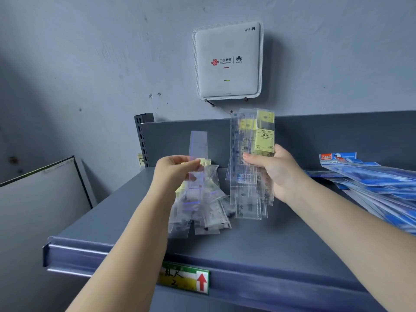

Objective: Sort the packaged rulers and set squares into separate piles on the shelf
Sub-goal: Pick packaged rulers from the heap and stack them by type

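Clear plastic sleeves of rulers fill both hands above a grey metal shelf (270, 239). The right hand (275, 174) has its grip closed around an upright stack of packaged rulers (249, 167), thumb across the front and fingers behind, the yellow label of the rearmost pack showing at the top. The left hand (173, 171) pinches a single packaged ruler (198, 154) between thumb and fingertips, holding it upright just left of the stack. Below the left hand, a loose pile of clear packages (202, 210) lies on the shelf, overlapping at mixed angles; whether these are rulers or set squares cannot be told. At the right end of the shelf, well apart from that pile, blue-printed packs (378, 188) lie fanned out, one marked with the start of the word "GEOMET". A green and yellow price tag (183, 278) with a red arrow sits in the shelf's front rail. On the grey wall behind, a white wireless router (227, 61) hangs above the shelf.
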`<state>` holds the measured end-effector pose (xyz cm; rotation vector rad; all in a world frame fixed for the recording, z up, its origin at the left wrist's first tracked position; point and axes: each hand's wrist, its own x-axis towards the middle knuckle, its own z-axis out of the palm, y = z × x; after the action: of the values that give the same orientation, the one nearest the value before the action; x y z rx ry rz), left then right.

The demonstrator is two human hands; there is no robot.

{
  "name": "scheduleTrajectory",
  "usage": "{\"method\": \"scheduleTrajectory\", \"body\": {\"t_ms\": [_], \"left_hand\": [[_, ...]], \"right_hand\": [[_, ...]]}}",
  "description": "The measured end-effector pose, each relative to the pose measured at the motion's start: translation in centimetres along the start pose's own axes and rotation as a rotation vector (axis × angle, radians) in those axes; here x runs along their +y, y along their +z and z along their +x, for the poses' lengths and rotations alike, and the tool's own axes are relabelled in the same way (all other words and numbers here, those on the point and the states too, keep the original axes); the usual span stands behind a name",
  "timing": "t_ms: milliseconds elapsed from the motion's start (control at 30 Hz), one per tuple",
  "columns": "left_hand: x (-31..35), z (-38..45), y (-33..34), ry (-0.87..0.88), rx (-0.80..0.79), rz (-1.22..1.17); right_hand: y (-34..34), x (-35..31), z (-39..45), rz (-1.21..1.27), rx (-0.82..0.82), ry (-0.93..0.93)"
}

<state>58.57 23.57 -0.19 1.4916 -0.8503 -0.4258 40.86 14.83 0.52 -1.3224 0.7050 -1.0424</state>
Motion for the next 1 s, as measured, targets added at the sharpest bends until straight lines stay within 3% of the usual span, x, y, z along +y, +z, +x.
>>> {"method": "scheduleTrajectory", "body": {"t_ms": [133,200,267,367,733,1000], "left_hand": [[-0.4,0.0,0.4,0.086,0.134,0.351],[0.5,-0.8,1.0,0.144,0.083,0.229],[1.3,-1.5,1.9,0.147,-0.070,0.065],[1.8,-2.1,2.9,0.154,-0.179,-0.006],[1.4,-1.7,2.3,0.030,-0.173,-0.173],[0.8,-0.9,0.4,-0.006,0.013,-0.200]], "right_hand": [[0.0,-0.1,0.0,0.004,-0.020,0.000],[0.2,0.0,-0.1,-0.005,-0.036,-0.012],[0.5,0.2,-0.3,-0.011,-0.060,-0.029],[1.1,0.4,-0.6,-0.036,-0.124,-0.064],[1.1,0.4,-0.6,-0.043,-0.129,-0.066],[0.4,-0.1,-0.4,0.027,-0.086,-0.065]]}}
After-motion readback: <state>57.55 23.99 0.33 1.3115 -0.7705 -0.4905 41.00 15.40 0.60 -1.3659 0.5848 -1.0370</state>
